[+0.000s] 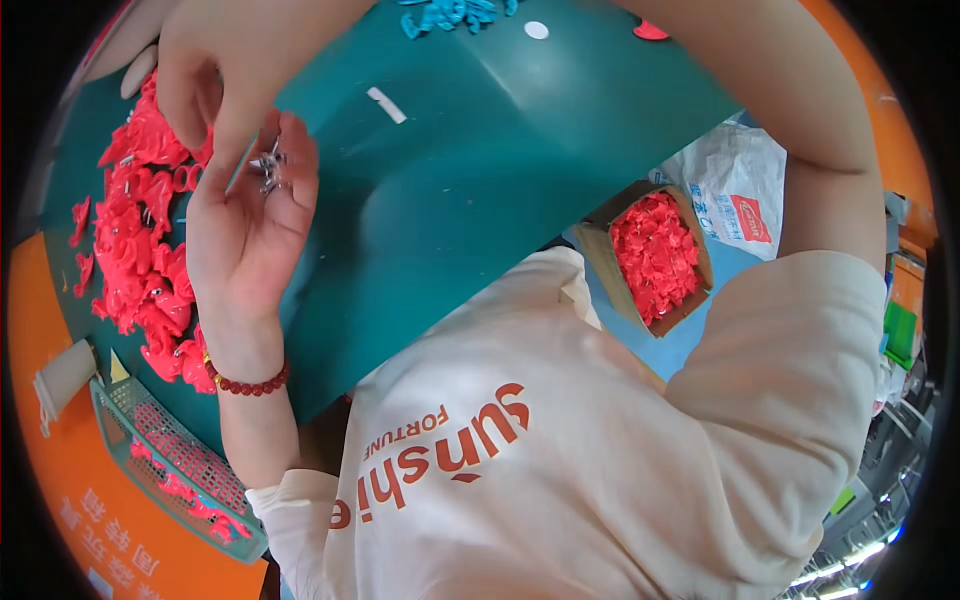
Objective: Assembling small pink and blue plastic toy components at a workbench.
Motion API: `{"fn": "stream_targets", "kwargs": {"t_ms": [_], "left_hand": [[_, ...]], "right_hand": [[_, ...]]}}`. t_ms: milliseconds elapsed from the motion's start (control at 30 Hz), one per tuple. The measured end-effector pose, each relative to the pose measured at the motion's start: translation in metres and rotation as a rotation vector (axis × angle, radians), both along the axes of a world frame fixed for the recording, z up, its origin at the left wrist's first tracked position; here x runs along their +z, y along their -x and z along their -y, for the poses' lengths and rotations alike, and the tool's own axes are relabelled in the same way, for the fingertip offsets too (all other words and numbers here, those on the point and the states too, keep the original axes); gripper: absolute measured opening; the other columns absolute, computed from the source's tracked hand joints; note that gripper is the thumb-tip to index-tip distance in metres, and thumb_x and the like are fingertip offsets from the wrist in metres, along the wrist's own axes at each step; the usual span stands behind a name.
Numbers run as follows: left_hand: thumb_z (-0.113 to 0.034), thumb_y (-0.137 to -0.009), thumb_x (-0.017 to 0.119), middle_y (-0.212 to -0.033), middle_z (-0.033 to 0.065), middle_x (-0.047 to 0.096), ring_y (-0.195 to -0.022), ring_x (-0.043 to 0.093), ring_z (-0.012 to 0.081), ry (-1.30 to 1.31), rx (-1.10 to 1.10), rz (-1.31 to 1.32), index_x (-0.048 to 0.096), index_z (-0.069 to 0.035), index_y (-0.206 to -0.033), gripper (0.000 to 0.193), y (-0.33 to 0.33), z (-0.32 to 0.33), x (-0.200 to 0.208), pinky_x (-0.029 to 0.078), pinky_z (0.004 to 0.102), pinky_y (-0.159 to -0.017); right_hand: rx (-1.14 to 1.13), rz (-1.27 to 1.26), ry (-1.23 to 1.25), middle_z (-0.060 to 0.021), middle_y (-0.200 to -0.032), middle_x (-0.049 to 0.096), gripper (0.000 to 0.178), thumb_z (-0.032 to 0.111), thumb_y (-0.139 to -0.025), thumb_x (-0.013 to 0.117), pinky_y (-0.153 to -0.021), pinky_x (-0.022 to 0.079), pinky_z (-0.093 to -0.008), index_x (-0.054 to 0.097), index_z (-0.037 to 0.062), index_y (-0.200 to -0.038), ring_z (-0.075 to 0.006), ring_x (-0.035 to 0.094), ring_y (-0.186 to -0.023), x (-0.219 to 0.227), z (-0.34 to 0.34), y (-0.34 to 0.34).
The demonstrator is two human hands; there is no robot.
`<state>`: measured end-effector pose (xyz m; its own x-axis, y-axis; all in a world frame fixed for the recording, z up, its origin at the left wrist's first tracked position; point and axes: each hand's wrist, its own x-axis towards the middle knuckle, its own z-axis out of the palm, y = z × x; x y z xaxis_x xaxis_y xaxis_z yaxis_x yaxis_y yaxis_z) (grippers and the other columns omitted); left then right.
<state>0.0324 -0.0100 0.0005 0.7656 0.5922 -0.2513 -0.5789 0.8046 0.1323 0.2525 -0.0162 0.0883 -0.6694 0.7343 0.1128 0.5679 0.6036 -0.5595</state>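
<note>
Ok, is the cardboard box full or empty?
Not empty: red pieces spread wall to wall in the box. Their depth is hidden.

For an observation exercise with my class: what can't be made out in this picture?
Head view: how many small metal parts lie in the left hand; too small and overlapping.
Head view: whether the right hand holds anything; its own fingers hide the grip.
Head view: the full group of turquoise pieces; cut off by the top edge.
Head view: the carton's bottom; covered by red pieces.
</note>
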Motion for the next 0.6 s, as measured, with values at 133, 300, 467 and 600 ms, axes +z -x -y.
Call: {"fn": "stream_targets", "kwargs": {"t_ms": [133, 300, 467, 600], "left_hand": [[-0.019, -0.093, 0.046, -0.08, 0.0053, 0.048, -0.055, 0.034, 0.0076, -0.272, -0.043, -0.405, 0.051, -0.001, -0.09, 0.019, -0.009, 0.003, 0.002, 0.021, 0.0187, -0.037], [-0.023, -0.094, 0.047, -0.08, 0.0029, 0.049, -0.058, 0.04, 0.0059, -0.766, 0.312, -1.164, 0.057, -0.003, -0.093, 0.022, -0.001, 0.012, -0.007, 0.027, 0.0172, -0.044], [-0.025, -0.084, 0.059, -0.088, 0.0119, 0.051, -0.08, 0.052, 0.0254, -1.856, 0.473, -1.821, 0.059, -0.004, -0.091, 0.022, -0.019, 0.015, -0.029, 0.046, 0.0348, -0.064], [-0.025, -0.078, 0.066, -0.091, 0.0115, 0.051, -0.084, 0.052, 0.0268, -2.02, 0.501, -1.98, 0.059, -0.006, -0.089, 0.023, -0.025, 0.019, -0.032, 0.046, 0.0355, -0.063]], "right_hand": [[-0.067, -0.042, 0.083, -0.0113, -0.072, 0.064, 0.022, 0.018, -0.075, 0.061, -0.061, 0.048, -0.0301, 0.066, -0.0012, -0.085, -0.0182, 0.059, -0.064, 0.002, 0.024, -0.034], [-0.217, -0.213, 0.178, -0.0148, -0.073, 0.061, 0.023, 0.019, -0.081, 0.06, -0.066, 0.048, -0.0313, 0.062, -0.0029, -0.09, -0.021, 0.059, -0.069, -0.025, 0.042, -0.071], [-0.363, -0.402, 0.31, -0.0012, -0.086, 0.061, 0.017, 0.015, -0.086, 0.061, -0.072, 0.046, -0.0213, 0.063, 0.0006, -0.094, -0.0077, 0.057, -0.081, -0.052, 0.063, -0.062], [-0.225, -0.38, 0.286, -0.0025, -0.085, 0.061, 0.016, 0.014, -0.086, 0.06, -0.071, 0.047, -0.0218, 0.063, -0.0005, -0.093, -0.0085, 0.057, -0.081, -0.059, 0.052, -0.041]]}}
